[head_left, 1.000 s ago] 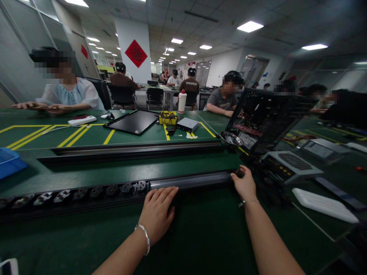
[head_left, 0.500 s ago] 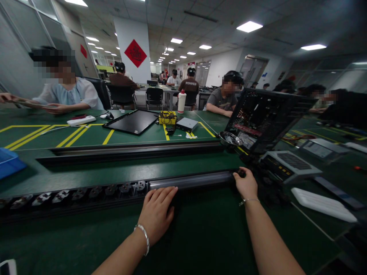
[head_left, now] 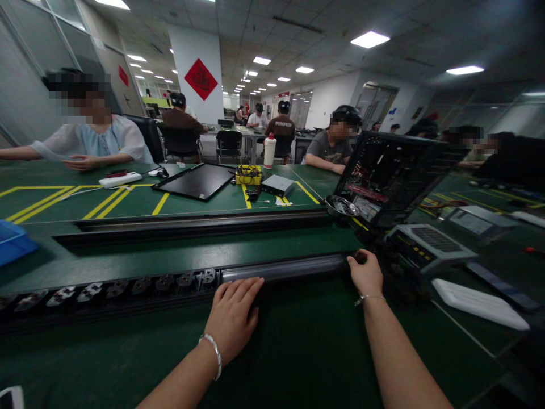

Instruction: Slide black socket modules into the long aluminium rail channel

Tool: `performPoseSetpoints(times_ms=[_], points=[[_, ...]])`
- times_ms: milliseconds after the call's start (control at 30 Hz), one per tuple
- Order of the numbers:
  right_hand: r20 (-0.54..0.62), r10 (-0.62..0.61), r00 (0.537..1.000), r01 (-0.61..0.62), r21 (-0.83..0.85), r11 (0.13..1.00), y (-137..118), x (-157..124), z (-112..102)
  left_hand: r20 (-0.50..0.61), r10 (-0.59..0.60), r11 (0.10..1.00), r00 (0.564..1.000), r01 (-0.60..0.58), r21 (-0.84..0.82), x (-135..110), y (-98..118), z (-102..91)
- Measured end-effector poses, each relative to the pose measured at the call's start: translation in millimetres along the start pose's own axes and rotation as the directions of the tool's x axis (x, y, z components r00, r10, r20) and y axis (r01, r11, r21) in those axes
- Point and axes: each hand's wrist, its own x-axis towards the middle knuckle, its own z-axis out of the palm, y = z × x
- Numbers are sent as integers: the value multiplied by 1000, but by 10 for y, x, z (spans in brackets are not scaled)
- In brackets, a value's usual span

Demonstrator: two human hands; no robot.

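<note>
A long black rail (head_left: pixel 289 270) lies across the green table in front of me. Several dark socket modules (head_left: pixel 140 285) with metal contacts sit in a row in its left part, while its right part is a bare channel. My left hand (head_left: pixel 232 315) rests on the rail's near edge, fingers stretched out, just right of the last module. At the rail's right end, my right hand (head_left: pixel 367 272) is closed in a pinch around a small dark part (head_left: pixel 360 257), whose kind is mostly hidden by the fingers.
Two black channel strips (head_left: pixel 200 227) lie beyond the rail. A metal bowl (head_left: pixel 342 207), an open computer case (head_left: pixel 392 170) and a power supply unit (head_left: pixel 430 247) stand to the right. A blue bin (head_left: pixel 16 241) is at left. Co-workers sit across the table.
Both my hands and the rail stay in practically the same place. The co-worker at left has lowered and stretched an arm toward the left edge; the flat thing held there is out of view.
</note>
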Motion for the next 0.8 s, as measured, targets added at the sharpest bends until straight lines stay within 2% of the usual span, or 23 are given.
performPoseSetpoints(times_ms=[200, 800], points=[[-6, 35, 999, -35, 19, 999, -5, -4, -3, -3, 4, 1000, 1000, -4, 0, 5, 3, 2], [-55, 24, 998, -20, 73, 997, 120, 78, 59, 7, 4, 1000, 1000, -4, -1, 7, -10, 0]])
